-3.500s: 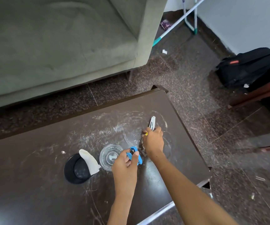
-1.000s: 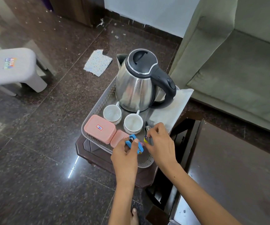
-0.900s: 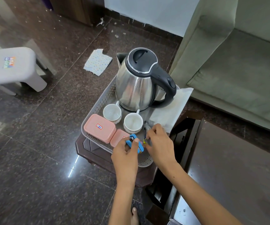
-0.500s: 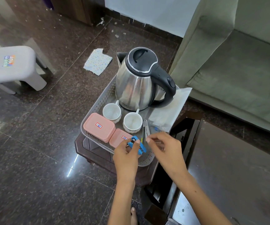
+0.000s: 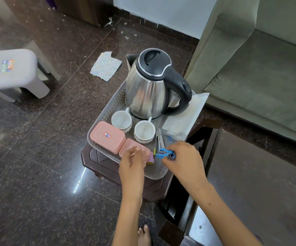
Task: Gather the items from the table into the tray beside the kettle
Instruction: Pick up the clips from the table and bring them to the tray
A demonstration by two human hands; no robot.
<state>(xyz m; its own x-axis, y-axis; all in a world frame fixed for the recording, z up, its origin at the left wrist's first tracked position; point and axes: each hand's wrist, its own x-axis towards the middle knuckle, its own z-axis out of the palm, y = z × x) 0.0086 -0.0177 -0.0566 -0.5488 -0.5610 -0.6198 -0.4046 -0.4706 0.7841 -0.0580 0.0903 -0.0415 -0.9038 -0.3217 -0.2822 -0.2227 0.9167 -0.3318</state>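
Note:
The grey perforated tray (image 5: 108,110) sits on a small dark stand and carries the steel kettle (image 5: 147,86). A slim metal clipper (image 5: 159,138) lies in the tray beside a cup. Over the tray's near end, my right hand (image 5: 186,162) pinches a blue clip (image 5: 163,153). My left hand (image 5: 134,161) hovers beside it with curled fingers, and a small purple roll (image 5: 151,158) is at its fingertips, just above the tray floor.
Two white cups (image 5: 122,120) and two pink lidded boxes (image 5: 107,136) fill the tray's left part; a white packet (image 5: 184,118) lies at its right. The dark table (image 5: 250,174) is to the right, a sofa (image 5: 268,77) behind, a white stool (image 5: 10,71) at the left.
I turned from the table to the tray. My right hand let go of the metal clipper in the tray, then took the blue clip from my left hand.

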